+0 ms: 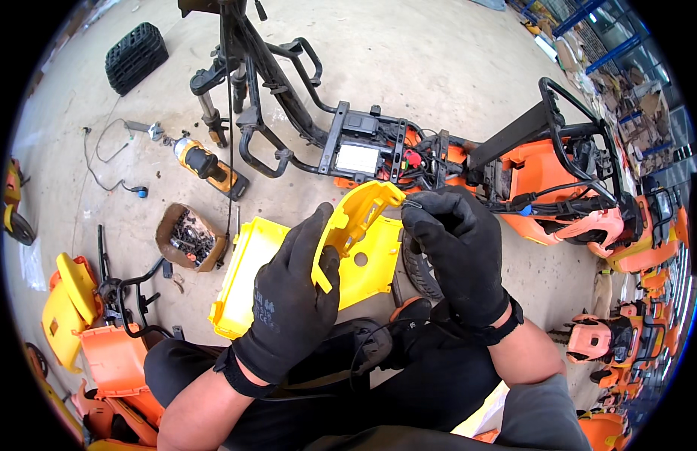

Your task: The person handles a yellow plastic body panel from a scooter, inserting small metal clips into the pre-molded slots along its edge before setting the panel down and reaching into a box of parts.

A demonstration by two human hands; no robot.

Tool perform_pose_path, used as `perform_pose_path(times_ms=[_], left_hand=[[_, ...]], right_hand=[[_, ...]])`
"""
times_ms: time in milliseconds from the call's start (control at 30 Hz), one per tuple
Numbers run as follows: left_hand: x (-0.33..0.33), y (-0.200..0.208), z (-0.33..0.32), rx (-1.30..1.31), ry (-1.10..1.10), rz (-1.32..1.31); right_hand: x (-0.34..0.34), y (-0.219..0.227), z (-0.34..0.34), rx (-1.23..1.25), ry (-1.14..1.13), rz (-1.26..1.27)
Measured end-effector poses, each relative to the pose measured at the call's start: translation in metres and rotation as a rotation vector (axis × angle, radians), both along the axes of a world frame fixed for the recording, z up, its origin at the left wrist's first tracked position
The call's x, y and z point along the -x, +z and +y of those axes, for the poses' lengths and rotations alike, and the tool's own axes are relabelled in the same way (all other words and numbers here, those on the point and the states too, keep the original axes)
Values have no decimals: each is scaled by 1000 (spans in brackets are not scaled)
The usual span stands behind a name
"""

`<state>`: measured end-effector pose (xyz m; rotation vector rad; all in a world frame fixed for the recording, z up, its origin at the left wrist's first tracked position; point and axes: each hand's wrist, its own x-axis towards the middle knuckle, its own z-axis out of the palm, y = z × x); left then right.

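My left hand (294, 289), in a black work glove, is closed round a curved yellow plastic cover (361, 207), holding it up on edge. My gloved right hand (460, 244) is closed in a pinch at the cover's upper right corner. Between its fingertips shows a small dark clip (413, 204), its shape partly hidden by the glove. Below both hands lies a larger yellow plastic panel (252, 259) with a round hole. Just past the cover rests a stripped black scooter frame (303, 124) with exposed wiring and orange body parts.
A cardboard box (201, 259) of small dark fasteners sits left of the panel. Beyond it lies a yellow-and-black cordless power tool (207, 167). A black plastic crate (136, 59) stands farther off. Yellow and orange panels (114, 358) are piled at lower left; orange scooters (600, 338) line the right.
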<state>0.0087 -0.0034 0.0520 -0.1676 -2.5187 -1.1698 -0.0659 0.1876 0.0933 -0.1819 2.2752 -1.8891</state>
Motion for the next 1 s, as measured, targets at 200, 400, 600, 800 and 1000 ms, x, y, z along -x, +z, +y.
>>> perform_pose_path(times_ms=[200,400,600,800,1000], left_hand=[[-1,-1,1,-15,-16,-15],[-2,1,-1,-134,-5,-127],[-1,-4,-7,-602,17,-369],[5,-6,-7,-951,-45,-490],[-2,-5,-2,-718,-43,-422]], right_hand=[[1,-1,3,-44,15,17],[0,0,0,8,30,19],[-4,3,-2,-108,79,143],[-6,-6,1,-114,117,360],[-7,3,4,-226,109,377]])
